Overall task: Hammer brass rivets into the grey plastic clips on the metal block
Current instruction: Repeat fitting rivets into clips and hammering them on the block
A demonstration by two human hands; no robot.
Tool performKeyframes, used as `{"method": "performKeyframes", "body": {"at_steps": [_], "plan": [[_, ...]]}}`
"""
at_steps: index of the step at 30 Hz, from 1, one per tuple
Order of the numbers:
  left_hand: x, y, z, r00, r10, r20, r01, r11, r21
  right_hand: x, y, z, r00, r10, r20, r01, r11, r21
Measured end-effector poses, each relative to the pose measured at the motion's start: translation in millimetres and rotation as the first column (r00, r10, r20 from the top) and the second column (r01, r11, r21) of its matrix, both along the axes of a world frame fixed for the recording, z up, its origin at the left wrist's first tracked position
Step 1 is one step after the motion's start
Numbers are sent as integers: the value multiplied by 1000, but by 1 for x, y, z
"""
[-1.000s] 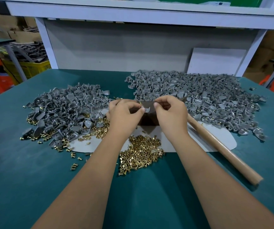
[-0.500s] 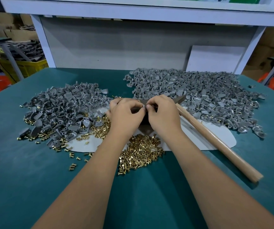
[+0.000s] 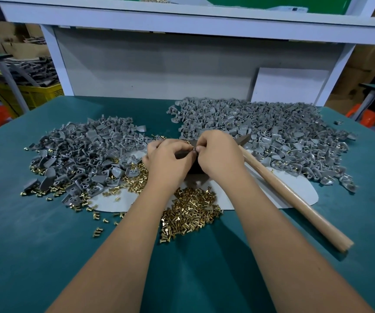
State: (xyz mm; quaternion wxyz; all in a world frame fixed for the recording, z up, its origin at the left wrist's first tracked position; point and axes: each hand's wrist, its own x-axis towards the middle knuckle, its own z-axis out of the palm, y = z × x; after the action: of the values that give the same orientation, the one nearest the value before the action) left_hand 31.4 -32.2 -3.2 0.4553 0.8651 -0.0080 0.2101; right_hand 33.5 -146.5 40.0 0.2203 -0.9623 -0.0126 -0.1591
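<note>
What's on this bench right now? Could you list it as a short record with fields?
left hand: fingers curled, pinching a small part over the metal block
right hand: pinching at the same spot
hammer: lies unheld, to the right of the hands
brass rivets: loose heap between the forearms
grey clips, left pile: mixed with rivets
grey clips, right pile: larger
table: teal top

A teal surface [image 3: 35, 256] carries a pale sheet [image 3: 299, 188], two heaps of grey plastic clips, left [image 3: 80, 154] and right [image 3: 283, 132], a pile of brass rivets [image 3: 191, 213], and a wooden-handled hammer [image 3: 295, 199].
</note>
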Motion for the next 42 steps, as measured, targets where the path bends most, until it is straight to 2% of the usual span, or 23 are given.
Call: {"method": "performKeyframes", "body": {"at_steps": [6,10,20,28,31,37,42], "plan": [[-2,-1,1,1000,8,4,-9,999,43,-4,-6,-2,998,50,39,-52,997,53],[-3,-1,2,1000,12,-1,-12,998,62,-5,-6,1,998,44,43,-42,999,-33],[-1,1,2,999,-45,16,45,999,5,-7,-2,1,1000,-2,20,2,1000,-1],[-3,0,1,1000,-4,-1,4,999,48,-5,-9,-3,999,33,20,-36,986,163],[-2,0,1,1000,-1,0,1,999,52,-6,-9,-5,998,54,35,-60,983,172],[0,1,0,999,-30,21,30,999,33,-10,-2,-13,991,-25,130,-2,980,201],[-1,0,0,1000,-9,30,8,999,33,-7,-2,-12,994,-39,100,10,963,270]]}}
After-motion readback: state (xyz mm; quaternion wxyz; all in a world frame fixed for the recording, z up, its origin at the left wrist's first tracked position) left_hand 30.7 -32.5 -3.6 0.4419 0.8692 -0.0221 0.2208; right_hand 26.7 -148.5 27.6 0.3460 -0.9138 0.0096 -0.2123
